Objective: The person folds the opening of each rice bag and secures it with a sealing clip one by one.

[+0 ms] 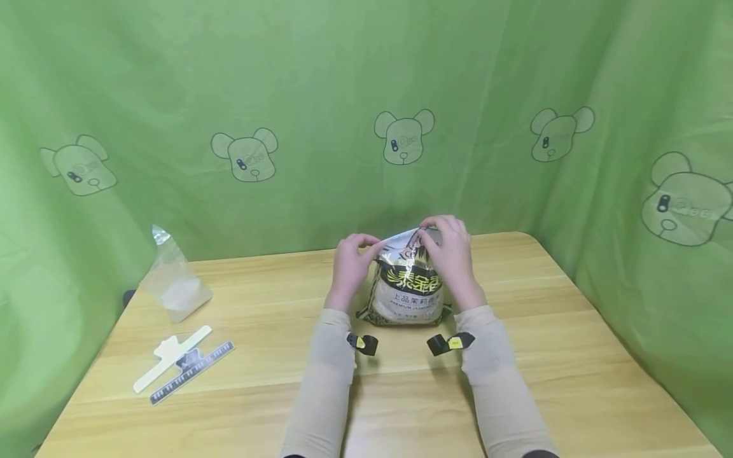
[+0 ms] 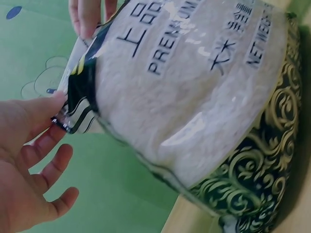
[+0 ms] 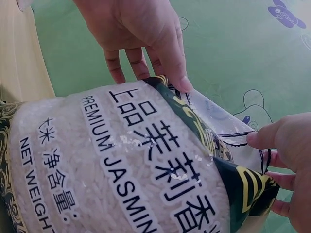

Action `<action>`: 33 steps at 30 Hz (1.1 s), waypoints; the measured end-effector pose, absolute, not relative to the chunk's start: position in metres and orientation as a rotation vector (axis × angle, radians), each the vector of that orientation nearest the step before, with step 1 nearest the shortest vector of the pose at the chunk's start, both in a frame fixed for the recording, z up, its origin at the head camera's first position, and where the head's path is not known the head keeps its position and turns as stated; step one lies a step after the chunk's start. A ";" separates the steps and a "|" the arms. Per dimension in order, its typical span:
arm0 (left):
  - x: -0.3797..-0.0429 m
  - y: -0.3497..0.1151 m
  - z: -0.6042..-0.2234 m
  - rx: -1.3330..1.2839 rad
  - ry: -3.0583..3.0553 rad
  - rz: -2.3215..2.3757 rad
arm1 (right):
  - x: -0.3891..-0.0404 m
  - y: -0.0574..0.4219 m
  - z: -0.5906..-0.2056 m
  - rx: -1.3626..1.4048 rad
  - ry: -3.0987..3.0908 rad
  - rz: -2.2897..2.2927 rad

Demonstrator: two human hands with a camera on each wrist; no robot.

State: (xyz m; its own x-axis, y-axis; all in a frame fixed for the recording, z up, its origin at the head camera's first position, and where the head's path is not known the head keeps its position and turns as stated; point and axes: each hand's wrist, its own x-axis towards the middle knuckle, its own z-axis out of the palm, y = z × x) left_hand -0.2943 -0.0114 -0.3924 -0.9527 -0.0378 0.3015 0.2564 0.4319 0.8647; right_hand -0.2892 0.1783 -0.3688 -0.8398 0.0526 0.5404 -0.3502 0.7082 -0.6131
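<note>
A bag of jasmine rice (image 1: 408,302) stands upright on the table, its clear front showing white grains between dark, gold-patterned edges. My left hand (image 1: 350,266) pinches the top left corner of the bag between thumb and forefinger; in the left wrist view that hand's other fingers (image 2: 54,167) are spread loosely. At the top right, my right hand (image 1: 452,257) pinches the bag's upper edge with its thumb in front. The top of the bag (image 3: 221,116) is stretched between both hands and looks folded over. Whether its mouth is open I cannot tell.
On the left of the wooden table (image 1: 275,394) stands a clear plastic bag (image 1: 183,296) with white contents. Nearer lie a white bag clip (image 1: 172,359) and a dark clip with a piano-key pattern (image 1: 191,374). A green curtain (image 1: 321,127) closes off the back and sides.
</note>
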 end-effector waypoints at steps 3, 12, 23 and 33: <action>-0.296 -0.015 -0.394 -0.200 -2.434 -1.507 | -0.289 0.178 -0.369 0.226 -2.384 1.007; -0.298 -0.021 -0.394 -0.248 -2.463 -1.512 | -0.289 0.179 -0.367 0.223 -2.384 1.022; -0.298 -0.026 -0.394 -0.268 -2.486 -1.517 | -0.290 0.180 -0.368 0.227 -2.384 1.016; -0.296 -0.026 -0.393 -0.281 -2.456 -1.506 | -0.289 0.179 -0.368 0.234 -2.362 1.041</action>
State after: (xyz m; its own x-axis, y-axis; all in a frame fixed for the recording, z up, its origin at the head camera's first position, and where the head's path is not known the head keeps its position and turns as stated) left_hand -0.2960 -0.0262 -0.3930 -0.9511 0.0347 0.3070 0.2894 0.4484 0.8457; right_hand -0.2891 0.1792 -0.3682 -0.8377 0.0572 0.5431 -0.3624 0.6858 -0.6311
